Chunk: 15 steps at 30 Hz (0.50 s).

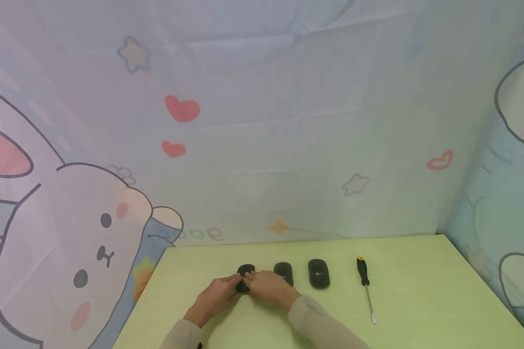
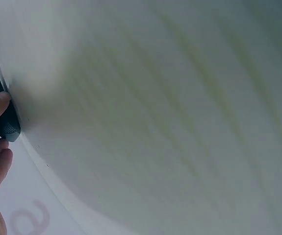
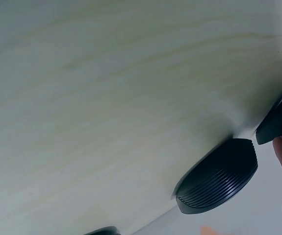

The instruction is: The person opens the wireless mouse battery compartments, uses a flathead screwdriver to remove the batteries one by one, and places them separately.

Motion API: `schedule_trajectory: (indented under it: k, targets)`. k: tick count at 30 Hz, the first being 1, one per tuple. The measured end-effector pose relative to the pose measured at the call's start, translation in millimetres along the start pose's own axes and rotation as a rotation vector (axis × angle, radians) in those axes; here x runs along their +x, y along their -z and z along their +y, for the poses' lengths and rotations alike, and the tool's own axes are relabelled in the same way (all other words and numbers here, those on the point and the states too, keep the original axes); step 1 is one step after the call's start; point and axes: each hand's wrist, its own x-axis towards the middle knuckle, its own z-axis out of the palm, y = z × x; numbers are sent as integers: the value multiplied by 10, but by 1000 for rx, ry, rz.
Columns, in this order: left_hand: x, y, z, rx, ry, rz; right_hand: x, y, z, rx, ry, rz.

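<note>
A black computer mouse (image 1: 246,268) lies at the left of a row of three on the table, partly covered by both hands. My left hand (image 1: 216,296) grips its left side, and in the left wrist view the thumb is on one side of the mouse (image 2: 4,120) with fingers on the other. From the right, my right hand (image 1: 268,287) holds the same mouse. Its fingertips also close around the mouse (image 3: 275,122) at the right wrist view's edge. A second black mouse (image 1: 284,271) sits just beyond the right hand, its lower part overlapped by that hand.
To the right on the pale yellow-green table (image 1: 423,291) lies a third black mouse (image 1: 319,274). Further right is a screwdriver (image 1: 362,271) with a black handle, its blade pointing toward the near edge. A cartoon-printed cloth (image 1: 253,194) hangs behind the table.
</note>
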Motion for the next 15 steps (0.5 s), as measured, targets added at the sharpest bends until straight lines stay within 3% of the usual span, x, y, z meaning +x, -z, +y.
schedule_trajectory:
  k: [6, 15]
  targets:
    - [-21, -1, 12, -4, 32, 15, -3, -6, 23, 103, 2, 56]
    - [-65, 59, 18, -12, 22, 63, -6, 4, 67, 220, 42, 161]
